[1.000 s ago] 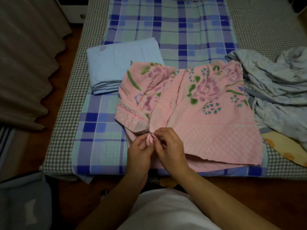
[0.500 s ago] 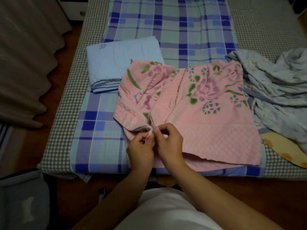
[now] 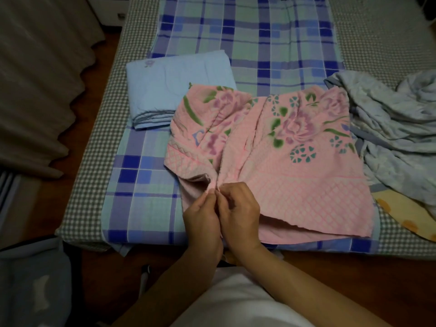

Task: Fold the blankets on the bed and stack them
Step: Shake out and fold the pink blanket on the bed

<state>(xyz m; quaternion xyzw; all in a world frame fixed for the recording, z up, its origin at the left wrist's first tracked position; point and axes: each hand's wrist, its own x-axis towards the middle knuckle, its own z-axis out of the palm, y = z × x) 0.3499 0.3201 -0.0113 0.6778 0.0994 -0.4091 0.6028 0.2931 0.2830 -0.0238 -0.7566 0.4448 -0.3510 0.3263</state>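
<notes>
Both hands pinch a bunched corner of the pink floral blanket (image 3: 283,166) near the bed's (image 3: 94,166) front edge: left hand (image 3: 204,223) and right hand (image 3: 240,213) touching. A folded light-blue blanket (image 3: 174,90) lies just behind its left side; a crumpled grey blanket (image 3: 396,128) sits toward the right edge.

Grey blanket (image 3: 398,128) cut off rightward

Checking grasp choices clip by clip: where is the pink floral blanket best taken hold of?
At its near hem, coming from the foot of the bed. The pink floral blanket lies partly folded with loose layered edges there, within reach. Both hands, left hand and right hand, already pinch a gathered bit of that edge.
</notes>
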